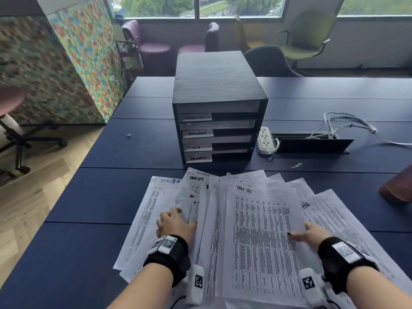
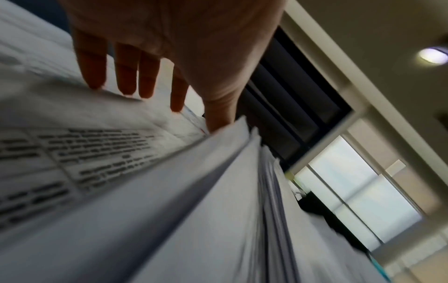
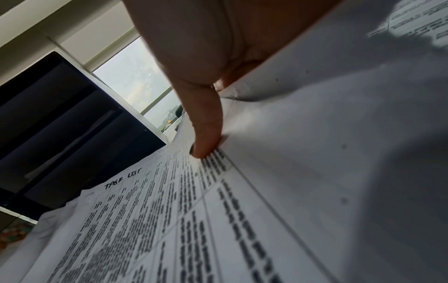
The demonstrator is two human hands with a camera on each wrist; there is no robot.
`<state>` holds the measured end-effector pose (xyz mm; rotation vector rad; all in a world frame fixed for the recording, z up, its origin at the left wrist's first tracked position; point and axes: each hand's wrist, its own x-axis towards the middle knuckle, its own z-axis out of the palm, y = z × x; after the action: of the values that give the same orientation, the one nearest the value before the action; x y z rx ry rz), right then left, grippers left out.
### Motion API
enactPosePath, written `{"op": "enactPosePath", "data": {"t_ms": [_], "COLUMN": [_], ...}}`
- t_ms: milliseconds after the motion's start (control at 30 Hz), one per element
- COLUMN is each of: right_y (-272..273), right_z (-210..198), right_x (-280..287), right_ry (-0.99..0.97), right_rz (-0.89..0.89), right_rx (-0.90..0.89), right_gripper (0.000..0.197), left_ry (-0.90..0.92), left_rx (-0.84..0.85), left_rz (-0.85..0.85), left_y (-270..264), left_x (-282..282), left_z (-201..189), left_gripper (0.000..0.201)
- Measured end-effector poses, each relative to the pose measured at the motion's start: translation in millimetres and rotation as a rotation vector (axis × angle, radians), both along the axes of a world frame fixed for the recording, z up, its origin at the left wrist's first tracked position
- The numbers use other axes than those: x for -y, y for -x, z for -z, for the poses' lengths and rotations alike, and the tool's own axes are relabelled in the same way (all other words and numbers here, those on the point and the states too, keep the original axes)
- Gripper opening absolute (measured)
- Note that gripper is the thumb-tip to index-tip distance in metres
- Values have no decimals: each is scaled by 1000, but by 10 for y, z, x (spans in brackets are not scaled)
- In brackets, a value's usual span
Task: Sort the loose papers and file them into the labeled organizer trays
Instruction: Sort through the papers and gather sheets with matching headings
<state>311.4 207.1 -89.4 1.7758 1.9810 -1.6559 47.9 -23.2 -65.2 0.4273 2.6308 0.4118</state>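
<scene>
Item: loose papers, printed sheets fanned in overlapping layers across the near edge of the dark blue table, directly in front of you; handwritten headings read "TASK LIST", "SECURITY" and what looks like "H.R". Item: black organizer, standing upright just beyond the fan, four stacked trays with white labels reading, top to bottom, "TASK LIST", "ADMIN", an unclear third, "SECURITY". Your left hand lies on the left part of the fan, fingers straight and spread, tips pressing the paper, thumb against a raised sheet edge. Your right hand pinches the right edge of the topmost "TASK LIST" sheet, thumb on top, other fingers hidden beneath. Hands well apart. Also on table: white power strip beside the organizer, white cables at an open cable slot.
</scene>
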Motion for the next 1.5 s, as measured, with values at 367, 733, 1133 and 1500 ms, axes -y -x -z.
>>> {"op": "enactPosePath", "data": {"t_ms": [367, 733, 1133, 1500], "right_y": [-42, -56, -56, -37], "right_z": [172, 205, 186, 87], "right_x": [-96, -108, -104, -67], "right_ry": [15, 20, 20, -17], "right_rz": [-10, -8, -30, -67], "right_rx": [8, 6, 39, 39], "right_gripper": [34, 37, 40, 26], "left_ry": [-320, -450, -89, -242], "left_rx": [66, 102, 133, 161], "left_rz": [-47, 266, -133, -174], "left_y": [42, -145, 257, 378], "left_x": [-25, 23, 33, 10], "left_z": [25, 1, -28, -55], "left_gripper": [43, 49, 29, 55]}}
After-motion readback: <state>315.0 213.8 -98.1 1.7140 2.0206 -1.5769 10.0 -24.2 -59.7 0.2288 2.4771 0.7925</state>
